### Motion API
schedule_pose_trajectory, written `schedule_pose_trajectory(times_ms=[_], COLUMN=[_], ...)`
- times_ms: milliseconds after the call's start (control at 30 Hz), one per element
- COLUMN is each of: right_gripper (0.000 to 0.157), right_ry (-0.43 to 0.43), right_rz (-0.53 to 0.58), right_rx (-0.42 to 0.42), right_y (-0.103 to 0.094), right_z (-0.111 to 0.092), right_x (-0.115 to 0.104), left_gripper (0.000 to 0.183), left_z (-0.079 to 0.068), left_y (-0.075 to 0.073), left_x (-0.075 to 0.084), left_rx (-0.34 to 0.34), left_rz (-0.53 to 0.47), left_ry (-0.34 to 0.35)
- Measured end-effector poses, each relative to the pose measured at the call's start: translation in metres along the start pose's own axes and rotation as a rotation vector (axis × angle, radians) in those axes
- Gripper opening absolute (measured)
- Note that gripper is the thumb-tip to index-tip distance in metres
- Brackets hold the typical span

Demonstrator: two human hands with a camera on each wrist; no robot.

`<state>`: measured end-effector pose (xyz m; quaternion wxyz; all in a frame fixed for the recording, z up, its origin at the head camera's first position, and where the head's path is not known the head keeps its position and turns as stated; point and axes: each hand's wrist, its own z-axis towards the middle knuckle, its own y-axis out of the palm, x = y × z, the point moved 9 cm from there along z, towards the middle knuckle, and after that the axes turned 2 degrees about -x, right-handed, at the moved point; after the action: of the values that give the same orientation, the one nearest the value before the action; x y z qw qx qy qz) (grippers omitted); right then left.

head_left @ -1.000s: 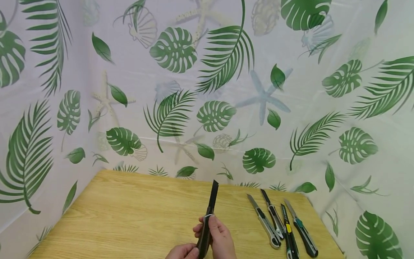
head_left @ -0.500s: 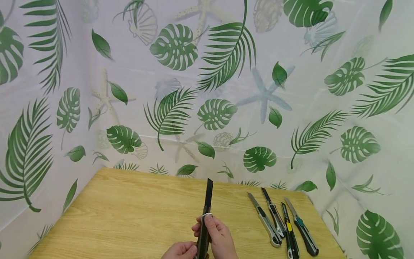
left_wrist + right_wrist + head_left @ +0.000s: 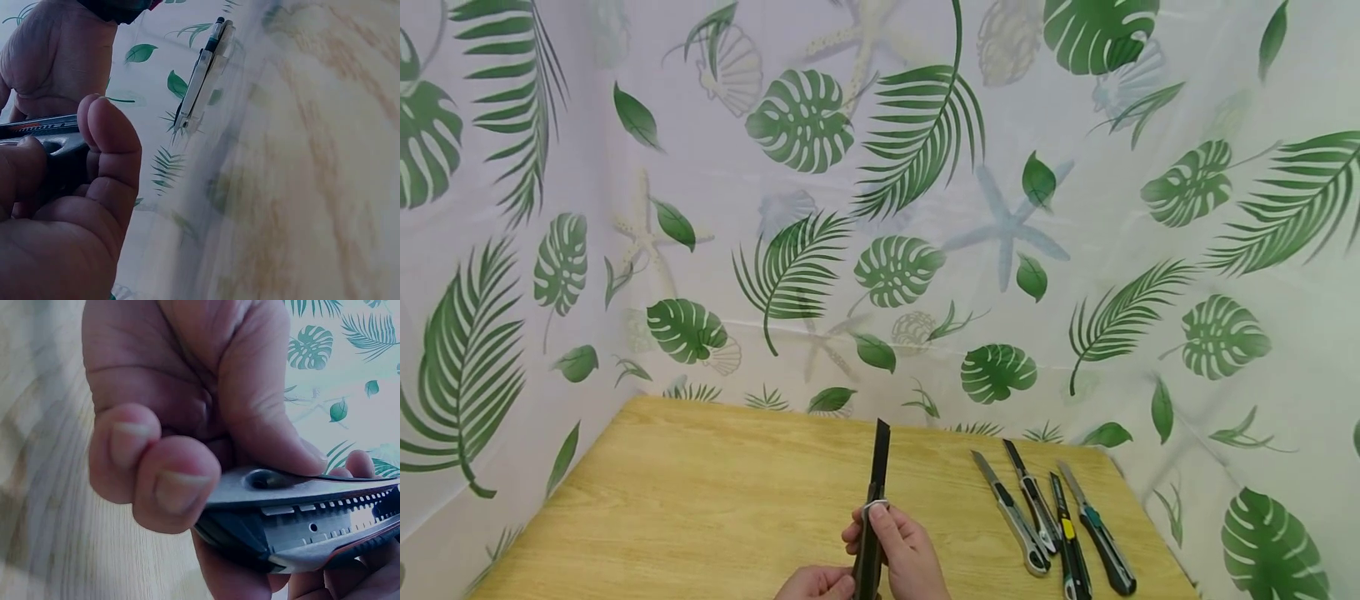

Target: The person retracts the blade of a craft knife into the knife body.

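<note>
A dark utility knife (image 3: 868, 550) with a long black snap-off blade (image 3: 881, 450) stands nearly upright, blade extended, at the front of the head view. My right hand (image 3: 906, 546) grips its body, thumb near the light metal band at the blade's base. Lower down, my left hand (image 3: 816, 583) holds the butt end between thumb and fingers; the frame's bottom edge cuts it off. In the left wrist view the butt of the utility knife (image 3: 62, 150) lies within curled fingers. The right wrist view shows the silver-edged slotted body of the utility knife (image 3: 300, 494).
Several other utility knives lie side by side on the right of the wooden table (image 3: 700, 483): a silver one (image 3: 1021, 529), a dark and silver one (image 3: 1037, 504), a black and yellow one (image 3: 1070, 533) and a teal-accented one (image 3: 1105, 537). A leaf-patterned sheet (image 3: 820, 192) hangs behind.
The held knife has swung from leaning right to nearly upright, its tip shifting left. Both hands keep their hold. The knives on the table stay put; the head view shifts slightly.
</note>
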<state>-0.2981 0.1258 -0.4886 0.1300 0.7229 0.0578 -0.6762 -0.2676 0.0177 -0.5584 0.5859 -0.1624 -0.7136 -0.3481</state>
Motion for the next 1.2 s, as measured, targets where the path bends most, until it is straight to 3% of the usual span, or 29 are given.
schedule_pose_trajectory(times_ms=[467, 667, 1200], right_gripper=[0.041, 0.043, 0.050], right_ry=[-0.016, -0.006, -0.017], right_rz=[0.021, 0.037, 0.061], right_rx=[-0.078, -0.098, -0.177], right_y=[0.004, 0.007, 0.018], right_z=[-0.005, -0.006, -0.008], right_x=[-0.006, -0.008, -0.011], left_gripper=[0.053, 0.063, 0.055], left_z=[-0.002, -0.004, -0.008], left_y=[0.004, 0.007, 0.003], left_x=[0.005, 0.010, 0.022], left_rx=[0.002, -0.006, 0.124], left_rz=[-0.042, -0.051, 0.052], left_ry=[0.029, 0.051, 0.043])
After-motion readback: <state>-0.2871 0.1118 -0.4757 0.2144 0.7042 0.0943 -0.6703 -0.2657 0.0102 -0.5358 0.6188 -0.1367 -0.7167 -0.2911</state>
